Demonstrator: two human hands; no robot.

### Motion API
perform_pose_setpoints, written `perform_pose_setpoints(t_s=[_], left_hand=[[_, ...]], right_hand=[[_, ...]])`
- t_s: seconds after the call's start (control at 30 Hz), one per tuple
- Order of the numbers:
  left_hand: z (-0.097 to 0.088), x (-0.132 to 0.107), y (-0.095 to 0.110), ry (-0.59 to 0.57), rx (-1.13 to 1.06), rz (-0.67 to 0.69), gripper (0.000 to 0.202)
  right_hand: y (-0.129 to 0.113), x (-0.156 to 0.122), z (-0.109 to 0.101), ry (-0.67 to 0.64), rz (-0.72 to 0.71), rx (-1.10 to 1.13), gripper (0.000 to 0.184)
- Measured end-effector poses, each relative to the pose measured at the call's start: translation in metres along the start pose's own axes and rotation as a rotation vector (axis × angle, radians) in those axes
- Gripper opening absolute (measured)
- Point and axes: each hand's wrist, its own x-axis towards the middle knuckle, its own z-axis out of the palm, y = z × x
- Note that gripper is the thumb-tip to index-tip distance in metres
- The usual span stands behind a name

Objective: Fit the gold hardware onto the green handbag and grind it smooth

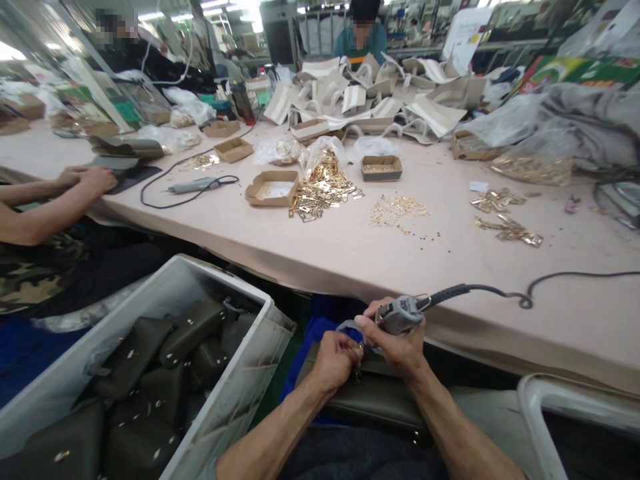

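My right hand (407, 350) is wrapped round a grey corded electric screwdriver (400, 315), whose black cable runs off to the right. The tool's tip points down and left toward my other hand. My left hand (336, 360) is closed in a pinch on a small gold metal fitting (360, 348), partly hidden by the fingers. Beneath both hands a dark olive handbag (373, 400) lies across my lap. Whether the tool's tip touches the fitting, I cannot tell.
A white crate (270, 320) of similar bags stands at my left. On the table (450, 267) lie gold hardware (325, 183), small loose screws (397, 208), cardboard trays (273, 189) and another electric screwdriver (194, 185). A co-worker's hands (90, 179) are at the far left; another white bin (537, 393) is at right.
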Motion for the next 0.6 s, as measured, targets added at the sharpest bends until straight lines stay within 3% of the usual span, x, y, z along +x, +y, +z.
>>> perform_pose_setpoints(t_s=[0.13,0.2,0.4,0.53,0.6], left_hand=[[0.004,-0.001,0.008,-0.036,0.037,0.029,0.012],[0.006,-0.001,0.009,-0.041,0.08,0.046,0.01],[0.006,-0.005,0.012,0.045,0.301,0.139,0.014],[0.011,-0.012,0.023,0.148,0.596,0.305,0.017],[0.015,-0.014,0.028,0.175,0.681,0.325,0.016]], right_hand=[[-0.007,0.004,-0.025,-0.262,-0.047,0.04,0.016],[-0.012,0.006,-0.037,-0.302,-0.052,0.104,0.016],[-0.039,0.018,-0.052,-0.216,-0.1,0.442,0.014],[-0.054,0.027,-0.063,-0.124,-0.127,0.505,0.012],[-0.058,0.028,-0.07,-0.08,-0.129,0.514,0.013]])
